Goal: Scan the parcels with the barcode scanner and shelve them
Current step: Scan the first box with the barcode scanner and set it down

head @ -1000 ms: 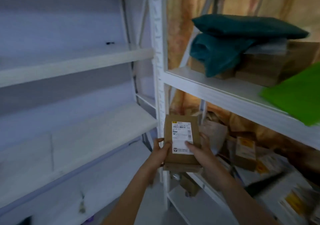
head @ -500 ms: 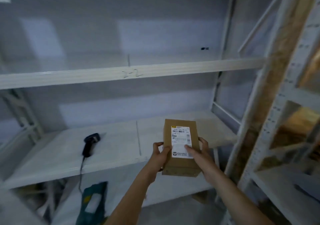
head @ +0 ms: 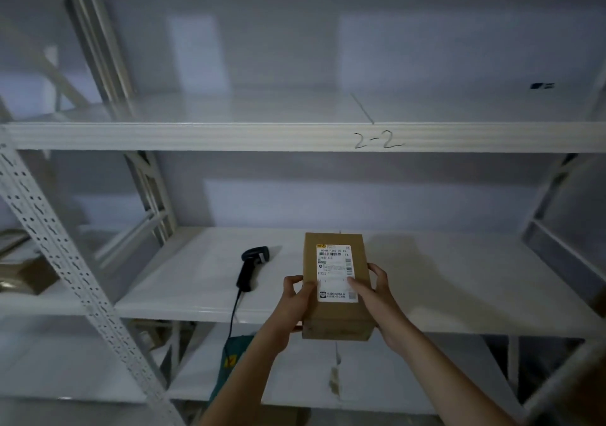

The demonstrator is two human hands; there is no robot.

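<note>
The brown cardboard parcel (head: 336, 286), white label up for scanning, I see gripped by both hands, left hand (head: 296, 301) and right hand (head: 377, 297), beside the black barcode scanner (head: 251, 269) lying on the white shelf (head: 459, 287).

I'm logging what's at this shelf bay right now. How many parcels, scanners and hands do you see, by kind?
Brown cardboard parcel, held by both hands: 1
Teal parcel, partly seen on a lower shelf: 1
Black barcode scanner, lying on the shelf: 1
Hands, left hand and right hand: 2
Total: 5
</note>
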